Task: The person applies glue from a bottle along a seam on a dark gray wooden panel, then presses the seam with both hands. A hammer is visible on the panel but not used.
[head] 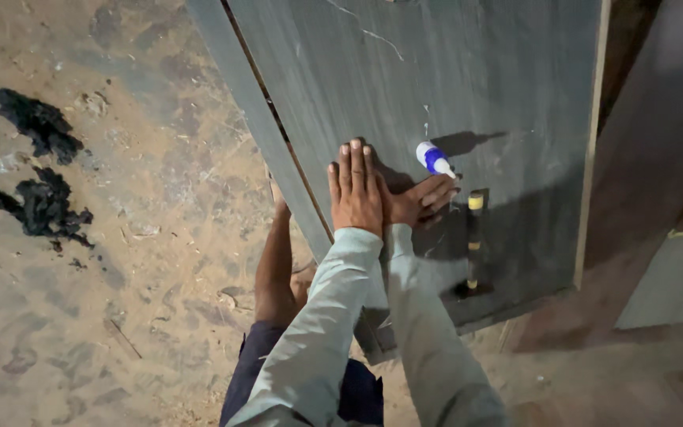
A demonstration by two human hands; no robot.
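My left hand [355, 194] lies flat, fingers together, on a large grey panel [476, 79] that rests on the ground. Beside it, my right hand [419, 202] is partly tucked under the left one and grips a small white glue bottle with a blue label [434, 159], its tip pointing down toward the panel. Both arms wear pale grey-green sleeves. A dark handle with yellow bands [474, 241] lies on the panel just right of my right hand.
A narrow grey strip [258, 119] runs along the panel's left edge. Sandy ground lies to the left with two black rag-like scraps [37, 166]. My bare leg [276, 269] is by the panel's edge. Dark boards [650, 158] stand on the right.
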